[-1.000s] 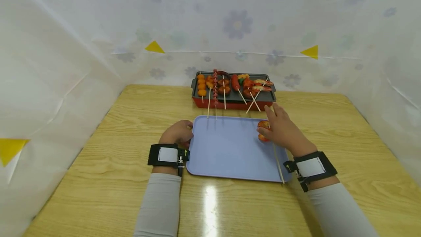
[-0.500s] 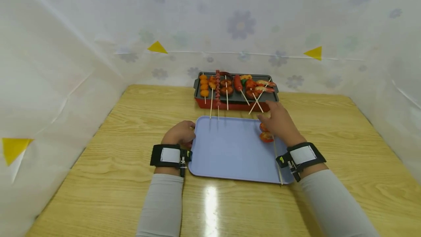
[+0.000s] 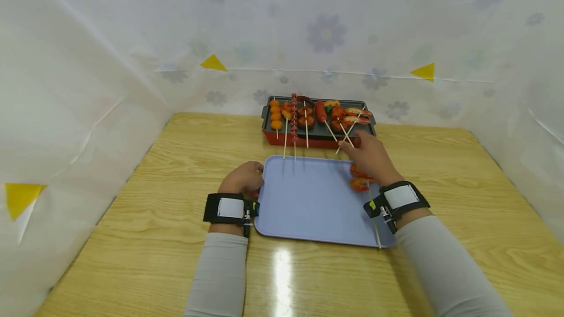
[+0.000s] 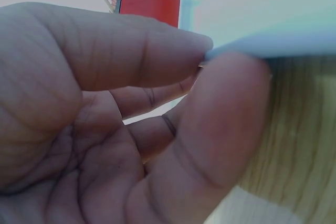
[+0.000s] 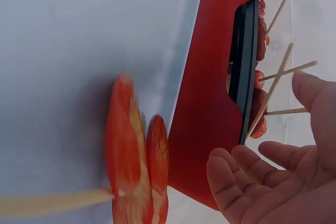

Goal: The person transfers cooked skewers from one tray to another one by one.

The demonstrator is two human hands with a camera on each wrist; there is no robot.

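Tray [image 3: 304, 204]: pale blue, on the wood-grain table [image 3: 154, 199].
Left hand [image 3: 242, 178]: at the tray's left edge, wrist bent inward, thumb and forefinger pinching the rim.
Right hand [image 3: 374, 158]: reaching over the tray's far right corner, released, fingers loosely spread and slightly bent, thumb held apart.
Prawn skewer [image 3: 359, 186]: lying on the tray's right end, partly under the right hand, its stick running to the near edge.
Grill [image 3: 275, 138]: red with a black top, just beyond the tray's far edge, bearing a row of skewers [image 3: 276, 116].
Crossed sticks [image 5: 277, 74]: jutting from the grill toward the tray, close by the right thumb; whether they touch, I cannot tell.
Wrist straps [image 3: 211, 208]: black, one beside the tray's left edge, one over its right end.
White patches [image 3: 230, 207]: one per strap, any writing too small to read.
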